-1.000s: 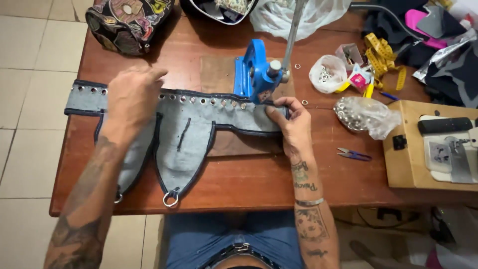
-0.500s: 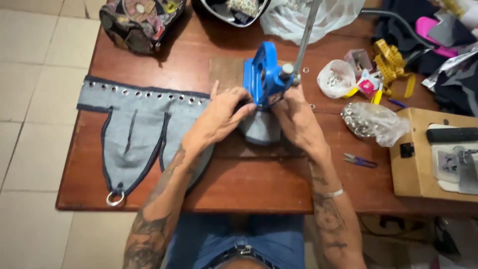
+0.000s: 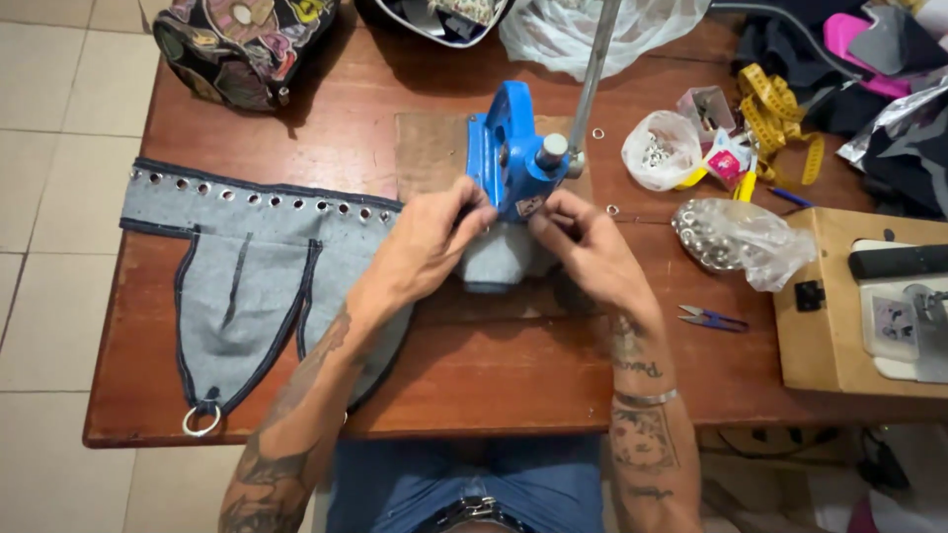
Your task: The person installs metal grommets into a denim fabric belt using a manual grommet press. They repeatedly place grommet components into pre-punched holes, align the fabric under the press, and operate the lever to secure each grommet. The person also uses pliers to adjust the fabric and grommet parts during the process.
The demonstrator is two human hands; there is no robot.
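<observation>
A grey denim piece (image 3: 247, 276) with dark piping, a row of metal eyelets along its top band and a metal ring at its lower tip lies across the wooden table (image 3: 494, 375). Its right end is bunched under a blue hand press (image 3: 509, 158) that stands on a wooden board. My left hand (image 3: 430, 247) pinches the fabric at the left of the press head. My right hand (image 3: 583, 247) grips the fabric on the right side, fingertips right under the press.
A long metal lever rises from the press. Right of it lie a clear bag of eyelets (image 3: 660, 150), a bag of metal rings (image 3: 736, 237), a yellow tape measure (image 3: 780, 109), small snips (image 3: 713, 318) and a sewing machine (image 3: 879, 296). A patterned bag (image 3: 242, 44) sits far left.
The denim piece has been slid right until its end sits under the press. Both hands came together at the press head, and my view has moved in closer.
</observation>
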